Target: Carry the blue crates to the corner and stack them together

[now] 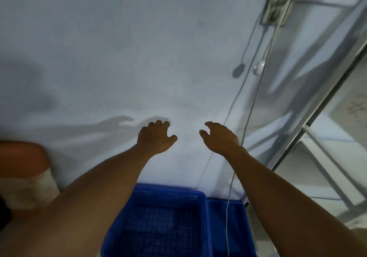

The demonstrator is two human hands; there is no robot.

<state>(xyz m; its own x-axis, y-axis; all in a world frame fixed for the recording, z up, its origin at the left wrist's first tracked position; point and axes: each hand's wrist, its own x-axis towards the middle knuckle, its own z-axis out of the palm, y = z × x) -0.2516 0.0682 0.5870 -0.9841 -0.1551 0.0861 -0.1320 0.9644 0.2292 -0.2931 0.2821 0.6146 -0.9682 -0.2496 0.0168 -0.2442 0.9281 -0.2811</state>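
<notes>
A blue mesh crate point(158, 217) stands against the pale wall at the bottom middle of the head view, its inside facing up. Beside it on the right sits a second blue crate point(230, 229), lower and partly cut off by the frame edge. My left hand point(156, 136) and my right hand point(220, 137) are both raised in front of the wall, well above the crates. Each has its fingers spread and slightly curled, holding nothing. Neither hand touches a crate.
A thin cable point(231, 177) hangs down the wall from a wall socket point(276, 8) and dangles over the right crate. A metal frame point(317, 105) runs diagonally on the right. At the left edge is a reddish-brown and white object point(23, 173).
</notes>
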